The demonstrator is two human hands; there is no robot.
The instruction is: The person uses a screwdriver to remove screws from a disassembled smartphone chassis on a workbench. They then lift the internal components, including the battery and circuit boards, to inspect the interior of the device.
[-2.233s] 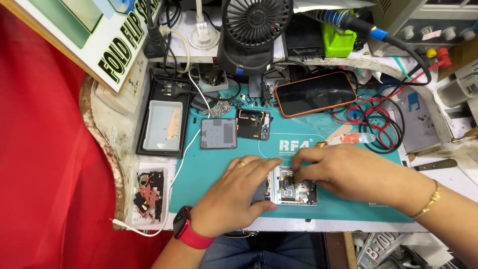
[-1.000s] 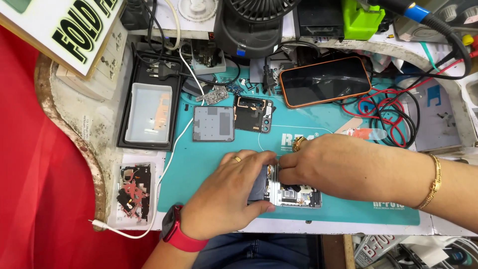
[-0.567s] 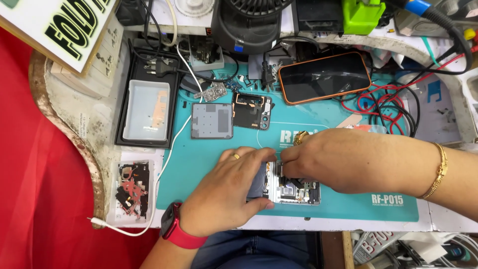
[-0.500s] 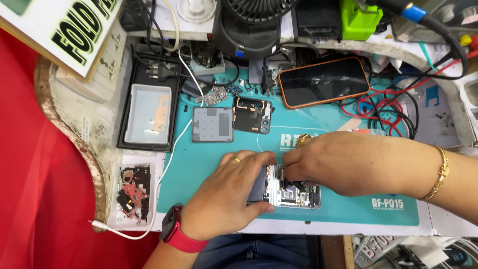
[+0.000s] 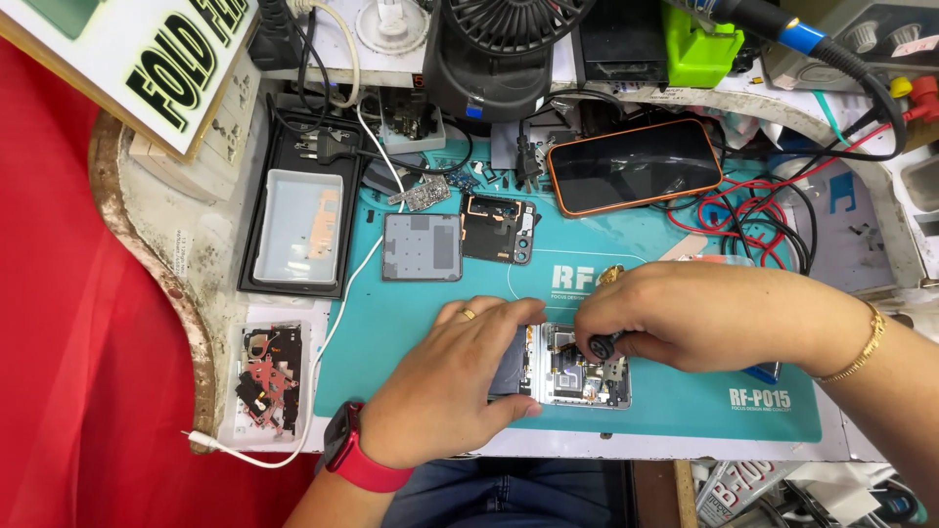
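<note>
Pinching a small dark-handled tool (image 5: 599, 345), the fingertips of the right hand (image 5: 704, 318) are being held narrow and closed around it, with the tool's tip being pressed down into the opened phone body (image 5: 577, 376). That phone body is being kept flat on the teal work mat (image 5: 685, 401), near the mat's front edge, directly between the two hands. Its left end is being gripped by the left hand (image 5: 455, 386): the thumb is being pressed against the near edge and the fingers are being curled over the far edge, closed on the body. A gold ring (image 5: 469, 314) is being worn on the left hand, and a red wrist strap (image 5: 357, 462) is being worn just behind it. A gold ring (image 5: 611, 275) and a thin gold bracelet (image 5: 866, 342) are being worn on the right side.

Farther back on the mat, a grey square plate (image 5: 422, 246) and a dark phone part (image 5: 499, 229) are being kept side by side, well apart from the hands. An orange-edged phone (image 5: 634, 166) is being kept face up beyond them, beside red and black cables (image 5: 758, 220). Left of the mat, a black tray (image 5: 298, 225) is being used to hold a pale lid, and a small clear tray (image 5: 266, 383) of loose parts is being kept near the bench's front corner
</note>
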